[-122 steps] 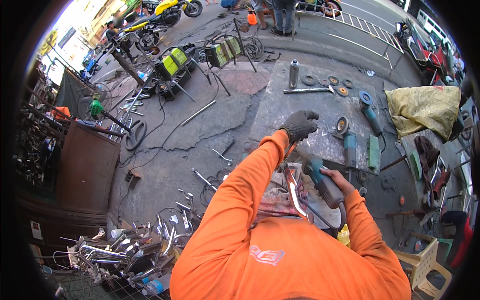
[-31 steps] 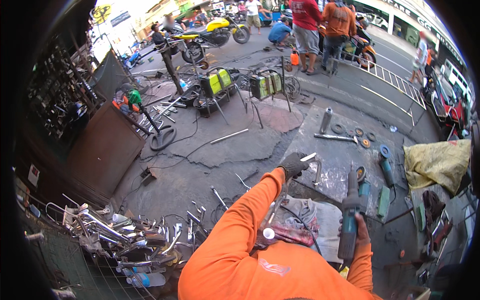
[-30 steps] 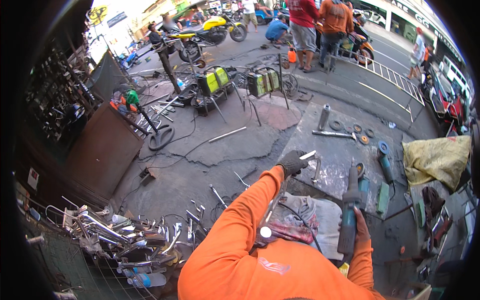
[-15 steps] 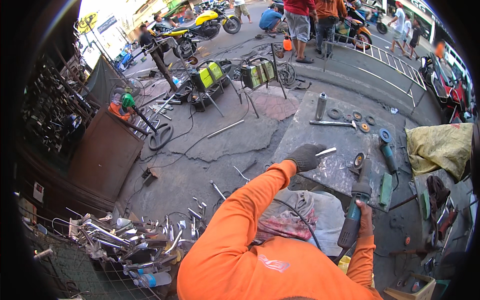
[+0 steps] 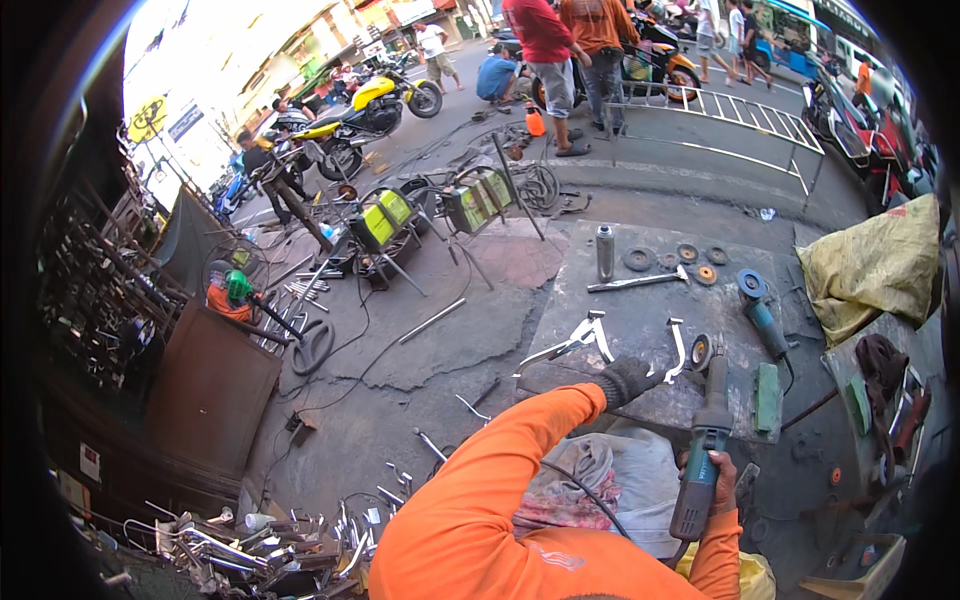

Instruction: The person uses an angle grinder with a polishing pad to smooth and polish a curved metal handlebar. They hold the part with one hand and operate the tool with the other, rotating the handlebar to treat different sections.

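The bare right hand [image 5: 722, 478] clamps an angle grinder [image 5: 704, 440] whose disc meets a curved metal piece [image 5: 678, 347], pinned by the gloved left hand [image 5: 627, 379], on a steel plate [image 5: 640, 315] lying on street pavement. Second grinder [image 5: 760, 312], discs [image 5: 686, 253], cylinder [image 5: 604, 252] beyond.

Light: daylight, strongest toward 11 o'clock, where the street and shopfronts bleach nearly white.
Ground: evenly lit, soft shade over the dark metal slab [image 5: 650, 320]; shadows faint and short.
Colour: the orange sleeve [image 5: 500, 480] at 6 o'clock is vivid, close to oversaturated.
Edges: black fisheye rim all round; the railing [image 5: 740, 120] at 1 o'clock bows.
Sharpness: centre crisp; scrap pile [image 5: 260, 545] at 7 o'clock and the rim at 3 o'clock are smeared and dim.
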Motion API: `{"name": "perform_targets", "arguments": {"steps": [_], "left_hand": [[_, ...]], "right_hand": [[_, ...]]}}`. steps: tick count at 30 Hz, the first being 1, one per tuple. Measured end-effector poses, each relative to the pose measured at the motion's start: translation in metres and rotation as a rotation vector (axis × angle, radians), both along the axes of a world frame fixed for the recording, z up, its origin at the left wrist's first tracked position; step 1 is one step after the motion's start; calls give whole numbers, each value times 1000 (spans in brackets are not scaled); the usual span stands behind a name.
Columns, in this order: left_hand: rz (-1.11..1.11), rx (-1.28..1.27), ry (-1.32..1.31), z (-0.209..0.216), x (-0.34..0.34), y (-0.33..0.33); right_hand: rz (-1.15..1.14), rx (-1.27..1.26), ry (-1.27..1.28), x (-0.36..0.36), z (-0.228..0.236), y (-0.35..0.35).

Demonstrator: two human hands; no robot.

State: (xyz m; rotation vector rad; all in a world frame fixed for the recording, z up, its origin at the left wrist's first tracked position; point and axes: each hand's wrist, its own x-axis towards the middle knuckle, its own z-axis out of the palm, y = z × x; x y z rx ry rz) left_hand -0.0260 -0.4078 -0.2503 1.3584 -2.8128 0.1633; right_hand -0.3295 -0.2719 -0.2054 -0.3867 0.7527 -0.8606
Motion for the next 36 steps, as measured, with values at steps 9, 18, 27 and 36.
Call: {"name": "perform_targets", "arguments": {"steps": [9, 18, 27, 36], "left_hand": [[-2, -86, -18, -52, -10, 9], [150, 116, -127, -24, 6, 7], [84, -462, 1, -33, 39, 19], [555, 740, 1150, 82, -17, 148]], "right_hand": [[41, -18, -101, 13, 1, -32], [57, -48, -125, 23, -10, -30], [38, 16, -156, 22, -23, -29], [-93, -31, 15, 57, -10, -47]]}}
